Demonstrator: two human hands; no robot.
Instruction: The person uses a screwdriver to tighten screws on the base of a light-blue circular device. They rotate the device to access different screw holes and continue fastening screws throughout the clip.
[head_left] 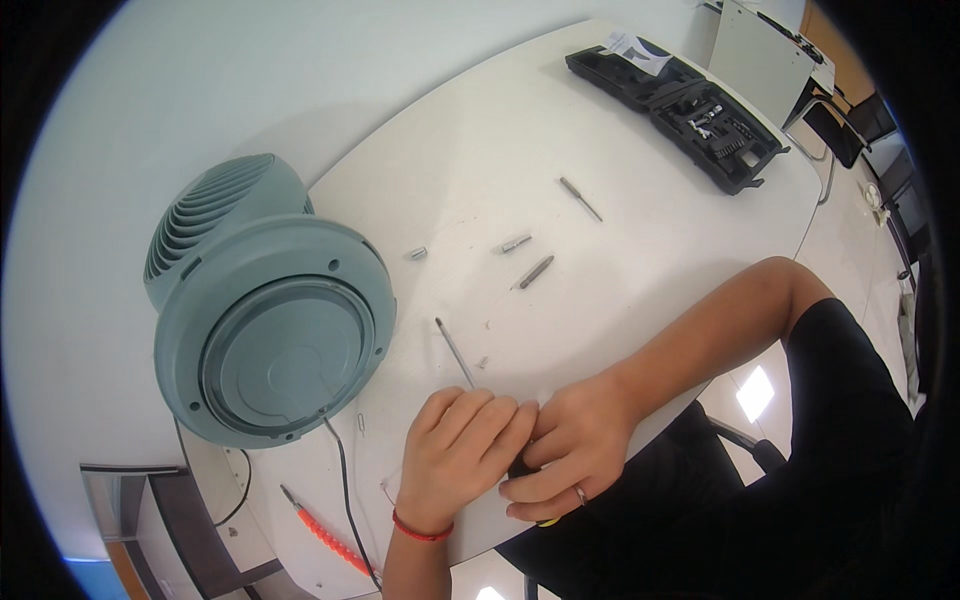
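Note:
Both of my hands come together at the near edge of the white table around a screwdriver [457, 352]. Its thin metal shaft points up and left, away from me, with a dark tip. My left hand [462, 450], with a red cord at the wrist, is closed over the upper handle and the base of the shaft. My right hand [578, 440], wearing a ring, wraps the lower part of the dark handle, where a bit of yellow shows below. Most of the handle is hidden by my fingers. A tiny pale piece [483, 362] lies beside the shaft.
Left, a grey-green fan [300, 238] lies with its round base toward me and a black cable [346, 470] trailing. A red flexible extension shaft [335, 540] sits below. Further off are a double-ended bit [537, 272], metal sockets [516, 243], a thin rod [581, 199] and an open black toolcase [715, 135].

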